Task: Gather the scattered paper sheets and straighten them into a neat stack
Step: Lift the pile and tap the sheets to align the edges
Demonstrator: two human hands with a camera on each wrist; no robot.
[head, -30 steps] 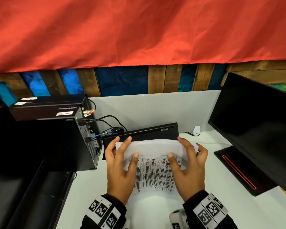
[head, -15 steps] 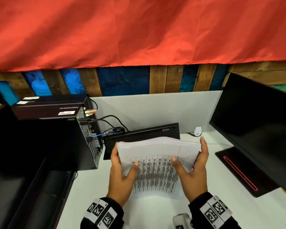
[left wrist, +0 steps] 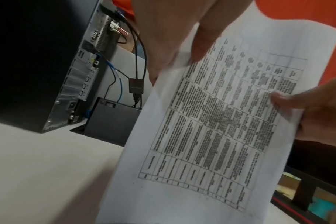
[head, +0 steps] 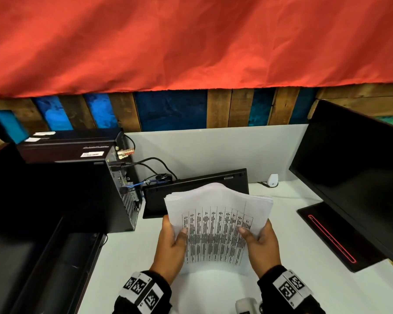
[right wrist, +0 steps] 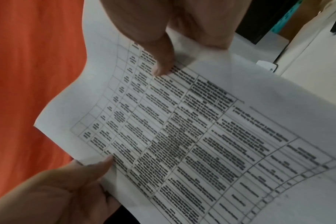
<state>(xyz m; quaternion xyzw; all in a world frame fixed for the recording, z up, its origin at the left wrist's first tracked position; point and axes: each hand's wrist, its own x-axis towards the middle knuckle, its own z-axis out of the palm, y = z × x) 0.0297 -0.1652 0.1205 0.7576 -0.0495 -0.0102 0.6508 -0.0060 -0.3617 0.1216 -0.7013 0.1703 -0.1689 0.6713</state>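
A stack of white paper sheets [head: 216,223] with a printed table on the front stands tilted up over the white desk [head: 127,257], near the front middle. My left hand [head: 171,236] grips its left edge, thumb on the printed face. My right hand [head: 259,236] grips the right edge the same way. The top of the stack bows away from me, and the sheet edges at the top corners are slightly fanned. The left wrist view shows the paper sheets [left wrist: 211,128] pinched under my left thumb. In the right wrist view my right thumb presses the paper sheets [right wrist: 182,136].
A black computer tower [head: 77,189] with cables [head: 150,164] stands to the left. A black keyboard [head: 195,184] leans on the grey partition behind the paper. A dark monitor [head: 354,173] and its base [head: 327,232] fill the right. A small white plug [head: 273,180] sits at the back.
Both hands slid from the top edge of the sheets down to the side edges. The stack rose more upright, so more of the printed table shows.
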